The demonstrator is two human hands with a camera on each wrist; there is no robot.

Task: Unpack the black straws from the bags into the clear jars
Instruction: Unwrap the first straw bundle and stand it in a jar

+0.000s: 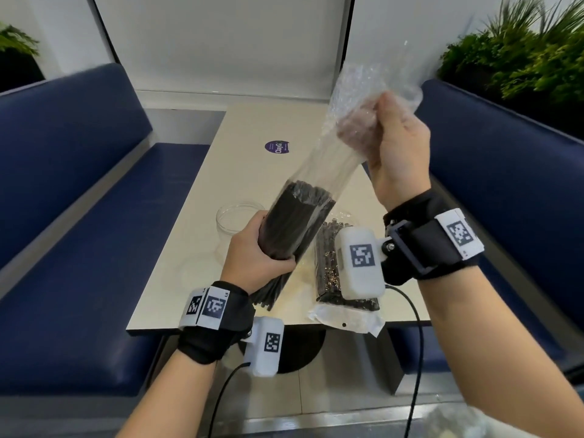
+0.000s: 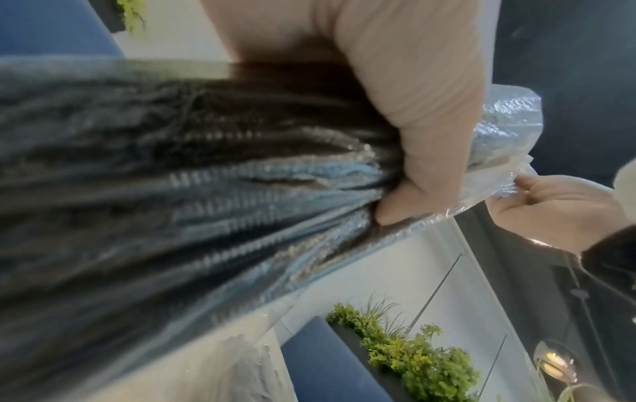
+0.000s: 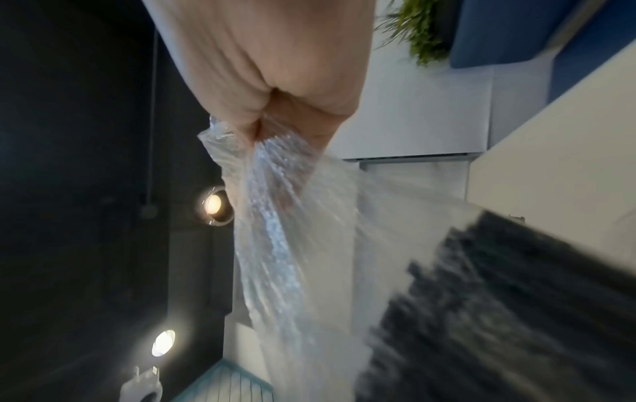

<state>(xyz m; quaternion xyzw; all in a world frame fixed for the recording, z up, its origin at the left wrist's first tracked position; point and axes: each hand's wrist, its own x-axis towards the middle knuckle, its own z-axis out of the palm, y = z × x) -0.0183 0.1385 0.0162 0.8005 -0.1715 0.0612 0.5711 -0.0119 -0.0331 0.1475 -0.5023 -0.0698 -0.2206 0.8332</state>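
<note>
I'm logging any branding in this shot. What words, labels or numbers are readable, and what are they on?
"ClayG", cut off by glare: round purple sticker on the beige table; its smaller print is too small to read.
"L5", uncertain: white tag on the black left wrist strap.
Wrist-unit squares: coded patterns only, no words.
Packaged straw bag: no readable print.

Left wrist view, blurred throughout. Left hand (image 2: 395,89) wraps its grip round a bundle of black straws (image 2: 172,168) sheathed in a clear crinkled bag (image 2: 509,122); one fingertip presses into the plastic. At right edge, right hand (image 2: 557,206) pinches the bag's loose end. Behind: white wall, green plants (image 2: 413,356), blue seat (image 2: 320,361), a lit lamp at lower right.
</note>
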